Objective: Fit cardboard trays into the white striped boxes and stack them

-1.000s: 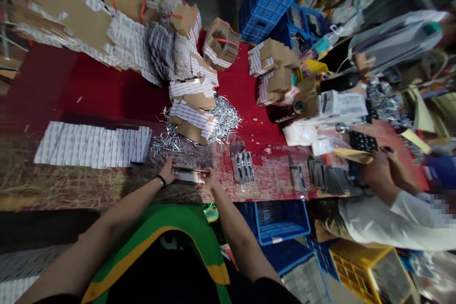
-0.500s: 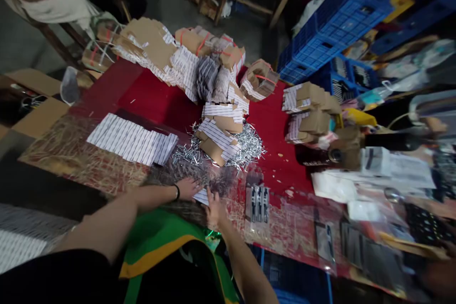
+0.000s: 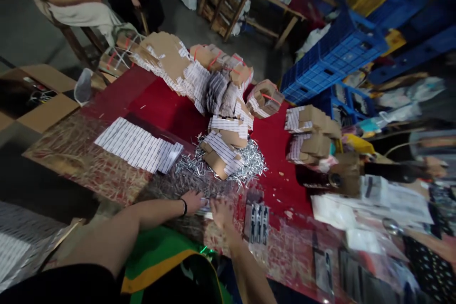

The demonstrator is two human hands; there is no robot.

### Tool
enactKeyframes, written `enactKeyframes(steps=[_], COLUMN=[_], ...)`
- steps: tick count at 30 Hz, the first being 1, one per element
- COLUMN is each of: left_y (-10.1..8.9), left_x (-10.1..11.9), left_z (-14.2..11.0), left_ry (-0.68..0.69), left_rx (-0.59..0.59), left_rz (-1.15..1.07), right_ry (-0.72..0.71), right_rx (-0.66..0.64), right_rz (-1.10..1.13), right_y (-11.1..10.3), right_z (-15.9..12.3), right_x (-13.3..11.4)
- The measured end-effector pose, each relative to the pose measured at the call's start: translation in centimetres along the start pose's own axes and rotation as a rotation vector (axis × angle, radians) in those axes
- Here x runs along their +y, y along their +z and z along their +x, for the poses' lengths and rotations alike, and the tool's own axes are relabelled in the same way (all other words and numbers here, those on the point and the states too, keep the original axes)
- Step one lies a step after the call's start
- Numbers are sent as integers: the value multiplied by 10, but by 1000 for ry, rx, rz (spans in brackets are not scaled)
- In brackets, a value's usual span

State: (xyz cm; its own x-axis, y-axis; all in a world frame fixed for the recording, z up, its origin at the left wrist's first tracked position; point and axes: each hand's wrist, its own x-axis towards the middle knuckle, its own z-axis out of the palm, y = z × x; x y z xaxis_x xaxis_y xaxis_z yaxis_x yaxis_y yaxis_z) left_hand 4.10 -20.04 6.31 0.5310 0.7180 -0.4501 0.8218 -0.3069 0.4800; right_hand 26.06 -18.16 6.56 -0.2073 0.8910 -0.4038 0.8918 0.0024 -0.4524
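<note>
My left hand, with a black band on its wrist, rests its fingertips on a small white striped card. My right hand is blurred and sits against the card's other end. Just beyond them lies a heap of loose silver metal clips under stacked striped cards with tan cardboard backing. A row of striped white sheets lies to the left. A clear bag of dark-and-silver slim items lies to the right of my right hand.
The table's red cloth carries more tied card bundles. Co-workers' arms reach in at right, near papers and bags. Blue plastic crates stand behind right. Two seated people and an open carton are at upper left.
The view has swung upward and left, showing more floor and seated people. My hands stay close together, and the flat item held earlier now shows as a small striped card.
</note>
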Motion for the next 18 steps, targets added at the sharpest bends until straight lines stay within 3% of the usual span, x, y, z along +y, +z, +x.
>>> enactKeyframes(steps=[3, 5, 8, 10, 12, 15, 18], left_y=[-22, -38, -78, -114, -151, -188, -187], left_x=[-21, -58, -143, -212, -281, -369, -425], left_z=[-46, -101, -203, -267, -314, -338, -316], left_ry=[-166, -337, -697, -887, -1035, -1130, -1068], left_rx=[47, 217, 498, 550, 561, 553, 515], left_rz=[-193, -309, -347, -284, -231, -183, -185], right_ry=[-4, -98, -253, -245, -142, -4, 27], right_rx=[153, 139, 71, 35, -56, -189, -136], right_rz=[142, 253, 315, 274, 218, 140, 108], right_y=[-12, -2, 27, 43, 54, 69, 88], right_z=[50, 84, 129, 154, 175, 191, 188], right_x=[-31, -75, -162, -218, -261, -294, -300])
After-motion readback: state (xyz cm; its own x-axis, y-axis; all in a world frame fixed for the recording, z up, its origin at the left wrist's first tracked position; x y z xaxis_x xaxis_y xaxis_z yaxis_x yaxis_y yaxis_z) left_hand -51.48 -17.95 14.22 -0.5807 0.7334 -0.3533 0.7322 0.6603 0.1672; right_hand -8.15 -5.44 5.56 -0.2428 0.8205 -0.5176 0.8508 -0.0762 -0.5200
